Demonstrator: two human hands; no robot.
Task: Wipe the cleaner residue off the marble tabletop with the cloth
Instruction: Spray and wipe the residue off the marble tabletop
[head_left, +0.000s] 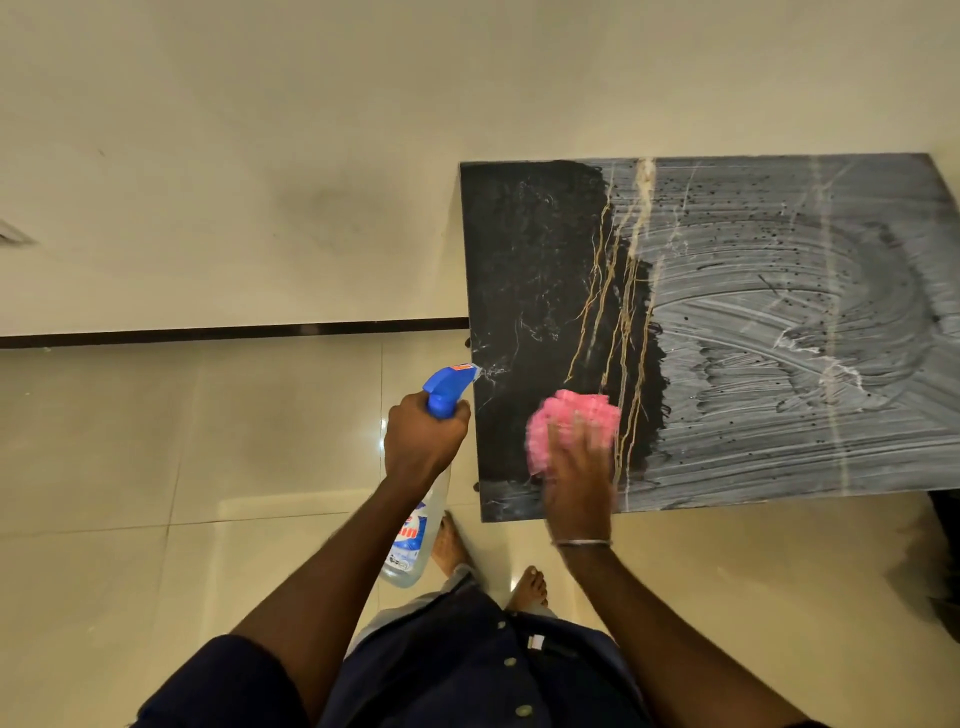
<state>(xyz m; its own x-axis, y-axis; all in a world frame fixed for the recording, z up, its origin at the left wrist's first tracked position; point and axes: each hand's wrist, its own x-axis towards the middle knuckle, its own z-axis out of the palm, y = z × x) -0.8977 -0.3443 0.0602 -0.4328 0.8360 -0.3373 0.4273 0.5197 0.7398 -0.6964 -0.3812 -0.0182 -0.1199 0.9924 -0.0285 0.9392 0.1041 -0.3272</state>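
A black marble tabletop (535, 270) with gold and white veins fills the right of the view. Its left third is dark and bare; white smeared cleaner residue (779, 364) covers the middle and right, plus a small patch at the near left corner. A pink cloth (566, 415) lies on the marble near the front edge, at the border of the residue. My right hand (579, 473) presses flat on the cloth and is motion-blurred. My left hand (423, 441) grips the neck of a clear spray bottle (410, 545) with a blue trigger head, held just left of the table.
Glossy beige floor tiles (156, 467) spread to the left and front. A cream wall (260, 156) with a dark skirting strip stands behind. My bare feet stand just before the table's near left corner. A dark object (940, 561) sits at the right edge.
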